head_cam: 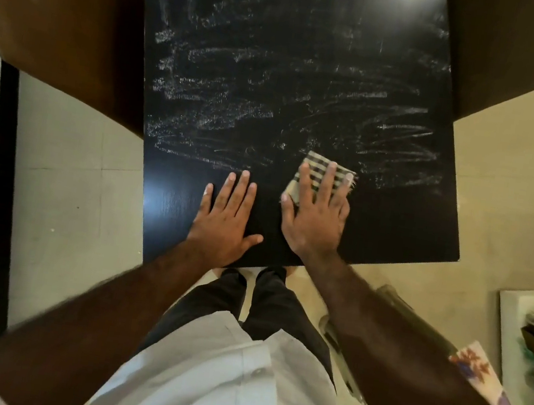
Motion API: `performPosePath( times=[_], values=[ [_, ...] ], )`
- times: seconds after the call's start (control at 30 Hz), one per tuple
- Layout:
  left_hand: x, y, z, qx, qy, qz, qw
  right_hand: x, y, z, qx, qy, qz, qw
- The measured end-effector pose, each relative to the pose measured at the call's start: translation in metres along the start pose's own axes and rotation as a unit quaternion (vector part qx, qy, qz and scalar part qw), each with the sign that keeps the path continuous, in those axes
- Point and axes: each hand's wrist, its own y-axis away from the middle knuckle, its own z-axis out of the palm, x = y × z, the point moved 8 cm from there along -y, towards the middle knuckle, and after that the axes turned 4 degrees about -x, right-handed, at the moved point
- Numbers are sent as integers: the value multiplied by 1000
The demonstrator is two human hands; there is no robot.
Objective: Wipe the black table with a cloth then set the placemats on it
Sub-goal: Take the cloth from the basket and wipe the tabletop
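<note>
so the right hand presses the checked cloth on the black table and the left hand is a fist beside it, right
No: the head view shows the left hand flat, fingers straight, on the black table, not a fist. The right hand does press the checked cloth on it.

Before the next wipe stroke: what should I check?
1. Cloth lies flat under the right hand, with straight fingers pressing it down: ok.
2. Left hand is braced flat on the black table, off the cloth: ok.
3. Near strip of the table is free of streaks: ok.
4. Middle and far surface is wiped clean: not ok, white streaks cover it.
5. Patterned sheet by the right arm is a placemat: cannot tell.
</note>
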Motion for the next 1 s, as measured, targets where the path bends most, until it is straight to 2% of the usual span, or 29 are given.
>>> performPosePath(
  times=[0.1,0.2,0.27,0.37,0.47,0.57,0.7,0.8,0.9,1.0],
  values=[
    [10,-4,-4,-14,20,-20,1000,-33,1,5,-14,19,-96,995],
    [14,-9,-3,-34,29,-37,998,-16,22,8,-30,29,-139,989],
    [15,-11,-3,-52,42,-45,997,20,30,5,-35,25,-114,993],
    [16,-14,-2,-67,47,-60,995,82,20,-11,-22,16,-24,999],
    [17,-14,-3,-73,48,-67,994,107,-9,-27,-5,0,25,1000],
    [16,-14,-2,-78,39,-76,993,87,-30,-33,-8,-17,21,1000],
    [25,-14,-9,-57,23,-85,994,51,-15,-24,-20,-6,-80,997],
    [51,-23,-21,-37,-36,-45,998,63,12,-13,-40,4,-120,992],
    [79,-41,-23,-56,-29,0,998,112,19,-16,-35,7,-71,997],
    [88,-53,-22,-64,-18,-14,998,163,3,-31,-6,-7,18,1000]
  ],
)
